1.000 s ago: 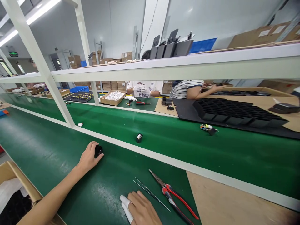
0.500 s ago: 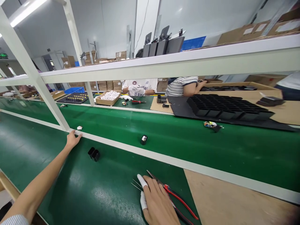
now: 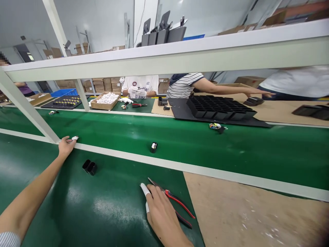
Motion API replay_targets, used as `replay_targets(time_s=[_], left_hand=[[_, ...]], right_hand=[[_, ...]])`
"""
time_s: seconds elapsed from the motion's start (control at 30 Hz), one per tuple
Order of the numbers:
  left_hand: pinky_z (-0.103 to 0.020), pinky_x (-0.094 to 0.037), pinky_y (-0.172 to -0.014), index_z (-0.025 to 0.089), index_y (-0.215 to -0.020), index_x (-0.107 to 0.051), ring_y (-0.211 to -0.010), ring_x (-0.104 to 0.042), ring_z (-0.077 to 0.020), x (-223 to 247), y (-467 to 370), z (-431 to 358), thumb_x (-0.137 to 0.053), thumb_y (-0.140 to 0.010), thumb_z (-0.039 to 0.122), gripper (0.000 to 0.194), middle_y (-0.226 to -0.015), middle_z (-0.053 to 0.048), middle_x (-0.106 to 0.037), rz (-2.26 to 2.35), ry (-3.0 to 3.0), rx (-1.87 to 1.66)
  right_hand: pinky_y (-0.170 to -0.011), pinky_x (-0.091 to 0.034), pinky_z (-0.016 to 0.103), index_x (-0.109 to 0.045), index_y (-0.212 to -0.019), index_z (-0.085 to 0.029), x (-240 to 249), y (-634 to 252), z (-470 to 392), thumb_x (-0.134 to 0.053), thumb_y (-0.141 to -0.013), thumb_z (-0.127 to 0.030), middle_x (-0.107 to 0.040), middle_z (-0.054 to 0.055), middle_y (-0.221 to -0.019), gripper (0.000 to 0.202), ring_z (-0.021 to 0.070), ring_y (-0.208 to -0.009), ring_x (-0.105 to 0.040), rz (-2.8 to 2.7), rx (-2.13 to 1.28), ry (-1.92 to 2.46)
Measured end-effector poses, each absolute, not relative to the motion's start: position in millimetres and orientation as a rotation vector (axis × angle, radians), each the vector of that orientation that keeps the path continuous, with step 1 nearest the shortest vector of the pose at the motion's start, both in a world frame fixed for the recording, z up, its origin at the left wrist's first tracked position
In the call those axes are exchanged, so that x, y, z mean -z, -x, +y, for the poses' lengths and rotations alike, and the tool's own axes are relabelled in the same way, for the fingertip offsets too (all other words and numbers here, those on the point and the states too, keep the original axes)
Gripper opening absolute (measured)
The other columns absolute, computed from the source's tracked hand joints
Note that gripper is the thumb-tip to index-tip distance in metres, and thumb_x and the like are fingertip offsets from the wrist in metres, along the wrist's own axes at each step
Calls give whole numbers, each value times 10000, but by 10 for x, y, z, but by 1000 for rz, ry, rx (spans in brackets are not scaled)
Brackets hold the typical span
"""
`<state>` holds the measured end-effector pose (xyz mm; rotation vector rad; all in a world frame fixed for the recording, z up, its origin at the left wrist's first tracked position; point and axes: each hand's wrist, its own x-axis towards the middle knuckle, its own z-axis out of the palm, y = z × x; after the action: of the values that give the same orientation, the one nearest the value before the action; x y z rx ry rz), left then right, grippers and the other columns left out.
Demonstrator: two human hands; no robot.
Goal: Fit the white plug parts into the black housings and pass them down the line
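Note:
My left hand (image 3: pixel 66 146) reaches to the pale rail beside the conveyor, fingers apart. Its thumb side meets a small white part (image 3: pixel 75 138); whether it grips this is unclear. Nearby on the green bench stand two black open-topped housings (image 3: pixel 89 167), side by side. My right hand (image 3: pixel 160 207) rests low over the bench with white finger cots on thumb and forefinger. It holds tweezers (image 3: pixel 140 185), mostly hidden behind the forefinger. Under and beside this hand lie long-nose pliers (image 3: pixel 180 199) with red and black handles.
A black housing with white contents (image 3: pixel 154 147) and a circuit board (image 3: pixel 217 127) lie on the green belt (image 3: pixel 180 144). A slanted post (image 3: pixel 31 106) and overhead shelf (image 3: pixel 154 61) frame the space. Co-workers sit opposite, near a black housing array (image 3: pixel 221 108). Brown board (image 3: pixel 246 206) covers the right.
The view has swung right. My left hand now touches the white part. The tweezer tips have mostly gone behind my right forefinger. A co-worker's arm now stretches right across the far bench.

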<state>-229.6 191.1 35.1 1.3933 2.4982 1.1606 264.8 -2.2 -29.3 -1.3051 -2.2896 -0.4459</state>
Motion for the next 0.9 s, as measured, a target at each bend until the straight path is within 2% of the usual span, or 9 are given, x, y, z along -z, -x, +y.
replay_targets(time_s=[0.1,0.17,0.3,0.4,0.5,0.63,0.7,0.8,0.9], left_hand=[[-395,-603,-891,31,-1342,-560,-973,-740,-276,-461,1983,1751,-647,-924,385,555,-1121,-188,-769,2362,-1505,-1254],[-377,-603,-882,85,-1354,-574,-961,-731,-246,-512,1662,1537,-662,-924,432,559,-1166,-160,-759,2213,-1658,-1269],[-350,-576,-927,248,-1155,-720,-990,-696,-219,-493,857,840,-831,-813,410,394,-1097,-33,-762,1836,-2025,-1152],[-391,-569,-932,254,-1284,-653,-1071,-656,-242,-346,338,320,-758,-933,283,367,-1168,-69,-741,1248,-2451,-937],[-384,-580,-894,242,-1362,-588,-1068,-646,-247,-187,128,55,-758,-967,274,431,-1157,-81,-745,1057,-2562,-785],[-485,-537,-1034,229,-1393,-582,-1186,-624,-301,-210,359,100,-814,-923,405,553,-1291,-122,-716,1121,-2731,-767],[-550,-490,-1091,226,-1337,-625,-1229,-606,-329,-310,593,195,-785,-950,373,444,-1351,-144,-685,1316,-2822,-856],[-598,-495,-1057,207,-1215,-682,-1254,-581,-384,-429,945,315,-761,-962,351,302,-1377,-182,-649,1643,-2903,-894],[-641,-497,-1032,196,-1118,-714,-1306,-542,-434,-436,1173,383,-745,-965,377,238,-1406,-206,-613,1767,-2948,-789]], right_hand=[[-924,-615,451,-627,-1298,-138,293,-2629,-23,-477,-769,65,-684,139,-1187,586,305,-1048,-662,-2276,466,1341],[-902,-612,450,-640,-1269,-127,289,-2618,-22,-486,-777,68,-683,142,-1150,551,302,-1010,-657,-2282,484,1368],[-868,-599,447,-655,-1232,-116,293,-2618,-12,-496,-778,70,-671,162,-1155,516,306,-994,-641,-2289,490,1408],[-849,-591,435,-673,-1196,-123,289,-2620,-7,-497,-778,73,-667,167,-1161,494,302,-984,-630,-2282,475,1426],[-842,-583,440,-673,-1215,-97,241,-2602,-21,-492,-807,77,-670,176,-1145,479,304,-978,-616,-2263,480,1410],[-836,-574,448,-664,-1233,-101,137,-2515,-87,-517,-883,31,-666,173,-1184,402,308,-1009,-602,-2271,349,1267],[-857,-574,447,-667,-1208,-122,102,-2442,-138,-549,-919,-13,-664,162,-1208,331,301,-1028,-603,-2278,215,1158],[-957,-566,458,-668,-1184,-149,85,-2313,-212,-599,-978,-111,-659,147,-1292,220,310,-1160,-594,-2303,53,1022],[-1046,-543,487,-627,-1292,-141,97,-2211,-248,-624,-1008,-189,-615,150,-1432,289,334,-1318,-533,-2340,-11,993]])
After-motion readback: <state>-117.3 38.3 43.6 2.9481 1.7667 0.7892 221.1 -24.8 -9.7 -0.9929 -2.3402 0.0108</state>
